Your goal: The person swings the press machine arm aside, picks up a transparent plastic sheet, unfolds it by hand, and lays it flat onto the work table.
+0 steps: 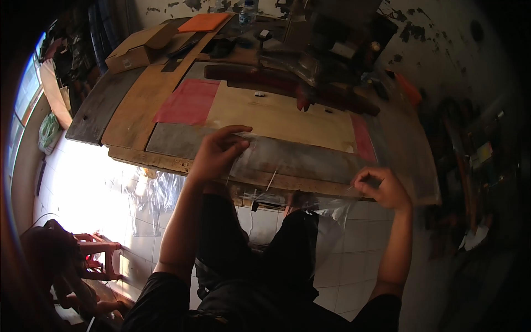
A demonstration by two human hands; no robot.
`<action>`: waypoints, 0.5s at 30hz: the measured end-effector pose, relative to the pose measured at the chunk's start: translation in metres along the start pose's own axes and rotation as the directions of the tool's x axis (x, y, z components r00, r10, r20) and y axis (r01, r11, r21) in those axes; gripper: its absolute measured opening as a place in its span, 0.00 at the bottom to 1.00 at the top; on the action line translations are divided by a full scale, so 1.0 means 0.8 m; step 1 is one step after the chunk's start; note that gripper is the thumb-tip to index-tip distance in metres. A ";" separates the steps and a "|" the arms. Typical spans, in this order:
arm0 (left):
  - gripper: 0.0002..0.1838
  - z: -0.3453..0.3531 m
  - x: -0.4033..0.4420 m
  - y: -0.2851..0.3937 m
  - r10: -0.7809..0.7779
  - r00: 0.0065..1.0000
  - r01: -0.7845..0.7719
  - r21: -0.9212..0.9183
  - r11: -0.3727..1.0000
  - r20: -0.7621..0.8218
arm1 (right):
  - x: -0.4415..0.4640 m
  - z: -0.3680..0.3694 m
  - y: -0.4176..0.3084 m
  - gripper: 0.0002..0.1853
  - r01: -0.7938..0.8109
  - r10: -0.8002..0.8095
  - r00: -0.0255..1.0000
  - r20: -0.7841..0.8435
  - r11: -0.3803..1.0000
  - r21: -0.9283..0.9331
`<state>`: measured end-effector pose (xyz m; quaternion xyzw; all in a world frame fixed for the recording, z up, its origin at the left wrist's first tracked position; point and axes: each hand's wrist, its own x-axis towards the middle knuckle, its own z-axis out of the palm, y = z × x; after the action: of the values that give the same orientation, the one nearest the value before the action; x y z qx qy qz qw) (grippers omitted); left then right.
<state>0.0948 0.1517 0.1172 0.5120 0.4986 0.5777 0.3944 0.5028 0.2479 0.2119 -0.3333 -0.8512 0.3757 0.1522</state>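
A sheet or bag of clear plastic film (331,224) stretches between my hands in front of the table edge. It hangs down over my lap on the right, and its outline is hard to see. My left hand (217,154) pinches one side of it, above the table's front edge. On the other side, my right hand (383,187) is closed with thumb and fingertips together on the film. Beyond the hands, a long dark red bar (260,76) of a machine crosses above a cream-coloured sheet (276,117) with red patches (187,101) at its ends.
An open cardboard box (133,48), an orange flat item (203,22) and a plastic bottle (247,12) stand at the back of the table (124,113). More clear plastic (152,193) hangs off the front left edge. A red stool (105,252) and another person (52,260) are at lower left.
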 end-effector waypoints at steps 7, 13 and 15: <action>0.20 -0.001 0.001 -0.010 0.024 1.000 -0.024 0.007 1.000 0.020 | -0.004 -0.001 0.012 0.07 -0.015 0.012 0.989 -0.146 1.000 -0.018; 0.20 0.002 0.001 -0.007 0.012 1.000 -0.013 0.044 0.999 0.024 | 0.001 0.001 0.013 0.09 -0.098 0.096 0.975 -0.199 0.995 0.000; 0.20 0.001 0.002 -0.010 0.035 0.999 -0.036 0.035 0.999 0.022 | 0.001 0.001 0.011 0.07 -0.123 0.124 0.971 -0.206 0.992 0.018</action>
<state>0.0948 0.1552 0.1099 0.5338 0.4952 0.5702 0.3803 0.5058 0.2524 0.2050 -0.4226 -0.8074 0.3498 0.2170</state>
